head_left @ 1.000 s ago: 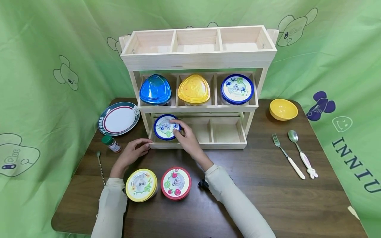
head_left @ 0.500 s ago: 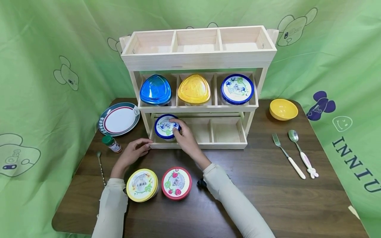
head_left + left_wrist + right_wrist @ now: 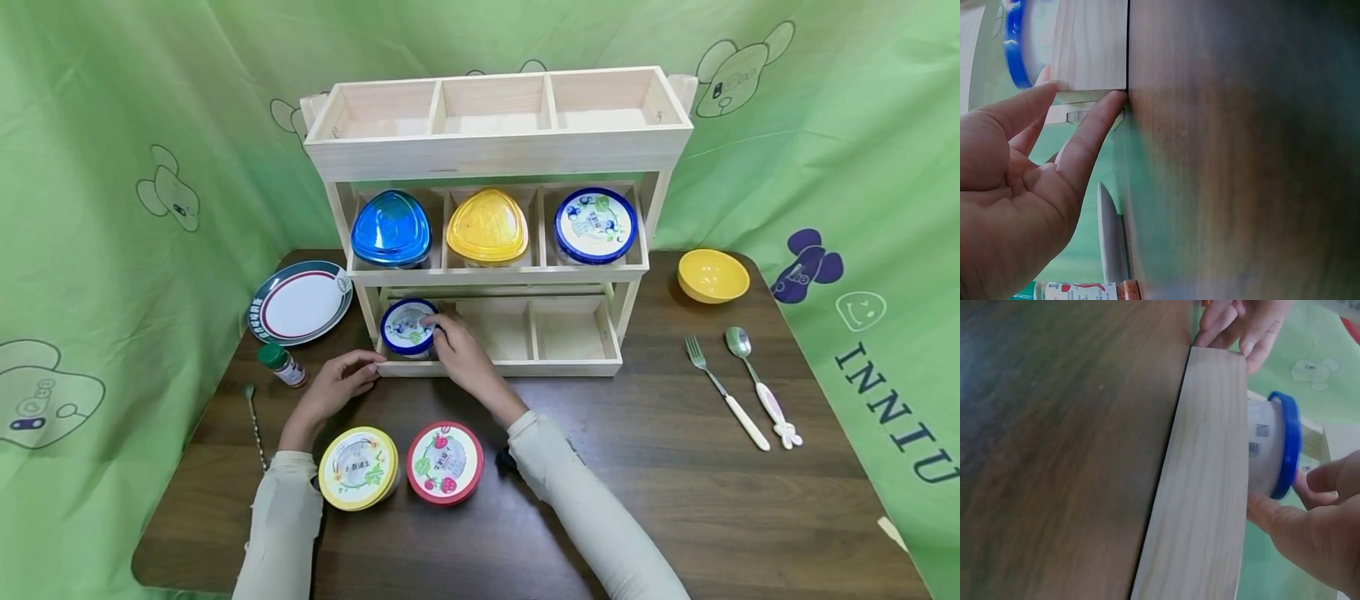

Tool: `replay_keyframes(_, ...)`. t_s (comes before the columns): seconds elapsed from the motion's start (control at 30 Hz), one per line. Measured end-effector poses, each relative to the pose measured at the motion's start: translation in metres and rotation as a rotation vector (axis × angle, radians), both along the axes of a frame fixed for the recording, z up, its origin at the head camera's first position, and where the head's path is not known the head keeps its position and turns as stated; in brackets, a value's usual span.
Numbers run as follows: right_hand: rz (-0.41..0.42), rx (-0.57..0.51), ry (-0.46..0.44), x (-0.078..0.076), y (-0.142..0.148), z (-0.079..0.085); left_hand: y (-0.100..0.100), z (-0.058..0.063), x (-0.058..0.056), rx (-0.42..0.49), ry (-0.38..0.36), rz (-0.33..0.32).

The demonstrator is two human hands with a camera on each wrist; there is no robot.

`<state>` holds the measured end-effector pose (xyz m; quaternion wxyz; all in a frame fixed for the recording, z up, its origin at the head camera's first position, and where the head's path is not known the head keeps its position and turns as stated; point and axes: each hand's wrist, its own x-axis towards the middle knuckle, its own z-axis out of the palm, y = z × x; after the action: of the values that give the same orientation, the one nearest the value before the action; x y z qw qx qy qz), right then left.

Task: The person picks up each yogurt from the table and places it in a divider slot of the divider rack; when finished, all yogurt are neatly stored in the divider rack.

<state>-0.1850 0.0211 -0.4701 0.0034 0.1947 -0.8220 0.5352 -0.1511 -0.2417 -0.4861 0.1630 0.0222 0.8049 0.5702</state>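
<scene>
A blue-rimmed tub (image 3: 407,327) with a white printed lid sits in the left compartment of the lowest tier of a wooden rack (image 3: 498,368). My right hand (image 3: 467,358) holds it at its right side, fingers on the lid and thumb lower down; the right wrist view shows the thumb beside the tub wall (image 3: 1263,444). With its fingertips, my left hand (image 3: 337,385) touches the rack's front left corner. In the left wrist view those fingers (image 3: 1094,137) are fairly straight against the wood. Nearer me stand a yellow-lidded tub (image 3: 358,468) and a red-lidded tub (image 3: 446,463).
The middle tier bears a blue-lidded jar (image 3: 392,228), a yellow-lidded jar (image 3: 487,227) and another blue-rimmed tub (image 3: 596,225). At left are a plate (image 3: 300,302), a spice bottle (image 3: 282,365) and a twisted-handle spoon (image 3: 255,427); at right, a yellow bowl (image 3: 713,277), fork (image 3: 726,393) and spoon (image 3: 762,388).
The blue-rimmed tub has sunk lower and slightly left into the compartment, my right hand moving down with it. My left hand has stayed at the rack's corner.
</scene>
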Motion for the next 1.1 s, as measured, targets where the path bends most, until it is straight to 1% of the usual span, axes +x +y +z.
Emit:
replay_keyframes(0.13, 0.016, 0.051, -0.021, 0.001, 0.004, -0.001, 0.000, 0.000, 0.000, 0.002, -0.001, 0.002)
replay_keyframes(0.2, 0.010, 0.050, -0.026, 0.002, 0.006, 0.000, 0.000, 0.000, 0.000, 0.003, 0.001, 0.001)
replay_keyframes(0.3, -0.011, 0.019, -0.025, 0.003, 0.010, 0.002, 0.000, -0.001, 0.000, 0.004, 0.004, -0.003)
replay_keyframes(0.43, -0.056, -0.024, 0.014, 0.004, 0.021, 0.003, 0.000, -0.002, 0.000, 0.008, 0.006, -0.005)
replay_keyframes(0.5, -0.076, -0.043, 0.049, 0.004, 0.028, 0.005, 0.000, -0.002, -0.001, 0.010, 0.009, -0.004)
replay_keyframes(0.6, -0.110, -0.057, 0.082, 0.006, 0.041, 0.008, -0.001, -0.001, 0.000, 0.012, 0.007, -0.002)
replay_keyframes(0.77, -0.149, -0.074, 0.093, 0.013, 0.062, 0.014, -0.002, -0.002, 0.001, 0.012, -0.003, 0.008)
replay_keyframes(0.93, -0.194, -0.106, 0.113, 0.020, 0.083, 0.017, -0.001, -0.001, 0.001, 0.011, -0.006, 0.008)
replay_keyframes(1.1, -0.240, -0.125, 0.113, 0.034, 0.103, 0.016, -0.001, 0.000, -0.001, 0.006, 0.005, 0.001)
